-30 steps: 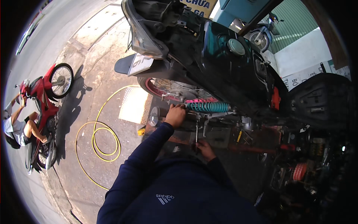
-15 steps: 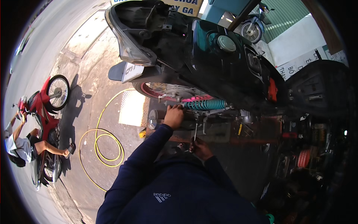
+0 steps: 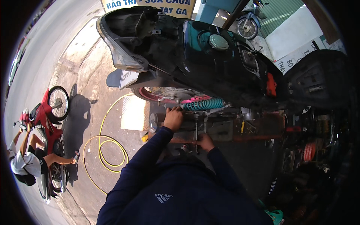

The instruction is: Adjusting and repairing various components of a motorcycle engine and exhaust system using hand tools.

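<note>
Grips a rod (image 3: 197,129) in the closed fingers of the right hand (image 3: 205,143), just below the middle of the frame. Bends the fingers of the left hand (image 3: 173,118) at the left end of a teal shock (image 3: 204,104), mid-frame; impossible to tell whether gripping anything. Works beside a dark motorbike (image 3: 202,45), upper center, with a yellow hose (image 3: 102,142) looped at center left, a rider (image 3: 26,163) far left.

The motorbike (image 3: 204,54) and loose tools (image 3: 242,126) show a roadside workshop.
</note>
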